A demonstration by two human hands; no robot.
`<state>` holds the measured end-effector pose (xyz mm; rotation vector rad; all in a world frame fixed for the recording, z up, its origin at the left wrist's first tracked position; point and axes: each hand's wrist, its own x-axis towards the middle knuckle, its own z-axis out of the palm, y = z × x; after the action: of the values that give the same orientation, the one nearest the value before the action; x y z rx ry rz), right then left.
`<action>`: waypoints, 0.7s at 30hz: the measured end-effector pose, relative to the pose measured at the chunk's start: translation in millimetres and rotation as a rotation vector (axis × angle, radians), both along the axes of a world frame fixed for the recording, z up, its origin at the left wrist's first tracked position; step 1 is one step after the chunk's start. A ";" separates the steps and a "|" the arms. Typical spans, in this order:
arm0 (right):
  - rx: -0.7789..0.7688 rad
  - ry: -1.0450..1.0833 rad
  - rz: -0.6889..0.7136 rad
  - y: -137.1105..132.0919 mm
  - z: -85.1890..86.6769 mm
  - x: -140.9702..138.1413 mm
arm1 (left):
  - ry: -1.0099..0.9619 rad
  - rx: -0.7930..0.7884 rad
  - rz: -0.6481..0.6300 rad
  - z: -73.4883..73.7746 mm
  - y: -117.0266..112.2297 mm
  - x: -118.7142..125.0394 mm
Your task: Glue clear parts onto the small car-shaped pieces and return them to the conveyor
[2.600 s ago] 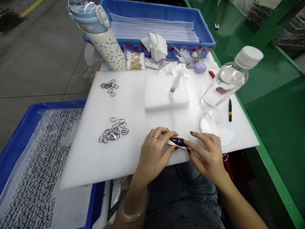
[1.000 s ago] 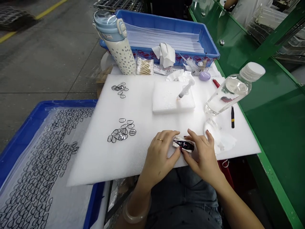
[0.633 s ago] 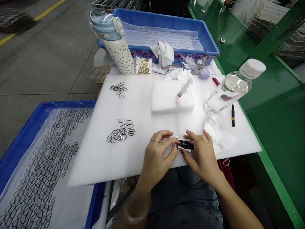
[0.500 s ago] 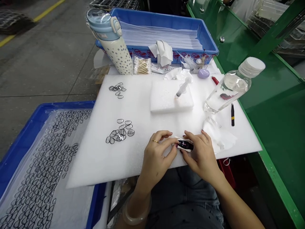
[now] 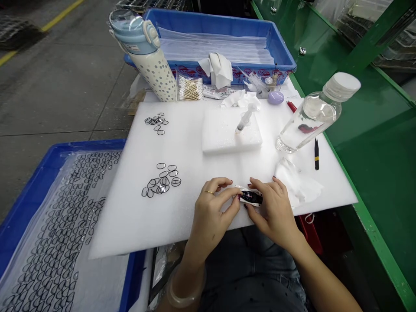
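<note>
A small glossy black oval piece with a white edge (image 5: 252,197) lies between my two hands, low over the front of the white foam sheet (image 5: 191,216). Thumb and index finger of my left hand (image 5: 214,208) pinch its left end. My right hand (image 5: 274,206) curls around its right end, fingers above and thumb below. The exact kind of piece cannot be made out. To the left, thin black oval rings (image 5: 162,182) lie in a loose group, with a smaller group of rings (image 5: 157,121) farther back. A syringe (image 5: 246,119) leans on a white foam block (image 5: 232,138).
A clear bottle (image 5: 308,121), black tweezers (image 5: 316,155) and crumpled tissue (image 5: 295,186) stand or lie at right. Behind are a spotted tumbler (image 5: 152,69), cotton swabs (image 5: 190,89) and a blue bin (image 5: 282,52). A blue tray of rings (image 5: 55,158) sits lower left.
The view has shifted slightly, so the things on the sheet appear a little farther left. Both hands keep nearly the same hold on the black piece.
</note>
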<state>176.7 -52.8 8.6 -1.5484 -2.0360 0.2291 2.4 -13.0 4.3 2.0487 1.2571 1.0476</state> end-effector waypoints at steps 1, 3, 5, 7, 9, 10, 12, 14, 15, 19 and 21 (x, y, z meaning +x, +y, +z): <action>0.000 0.000 0.000 -0.1 0.1 0.2 | 0.001 0.002 0.001 -0.1 -0.1 0.0; 0.000 -0.001 0.002 -0.3 -0.1 0.2 | 0.008 0.005 0.001 0.0 -0.3 -0.1; -0.002 -0.001 0.002 -0.4 -0.4 -0.2 | 0.011 0.003 -0.003 0.4 -0.2 -0.3; 0.000 -0.002 -0.001 -0.3 -0.5 -1.0 | 0.011 -0.006 -0.008 1.1 0.4 -0.4; 0.007 -0.003 -0.002 -0.1 -0.4 -1.5 | 0.006 -0.014 -0.013 1.9 1.1 -0.6; 0.009 -0.003 -0.001 0.0 -0.2 -1.4 | 0.002 -0.018 -0.017 2.3 1.4 -1.0; 0.009 0.000 0.002 0.2 -0.1 -0.5 | -0.022 -0.027 -0.023 2.8 1.1 -2.2; 0.002 0.008 0.006 0.1 -0.9 1.2 | -0.080 -0.041 -0.006 2.9 -0.1 -4.4; -0.001 0.013 0.008 0.0 -1.8 1.7 | -0.116 -0.051 0.015 2.8 -0.9 -5.8; 0.017 0.038 0.016 -1.8 -4.9 -1.8 | -0.197 -0.088 0.109 2.4 -4.2 -11.3; 0.044 0.046 0.033 -3.0 -3.0 -3.0 | -0.186 -0.062 0.116 2.6 -5.3 -13.5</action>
<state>173.6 -55.8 5.7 -1.4705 -2.0186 0.2292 -11.1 -18.2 6.8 1.8049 1.3074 1.2064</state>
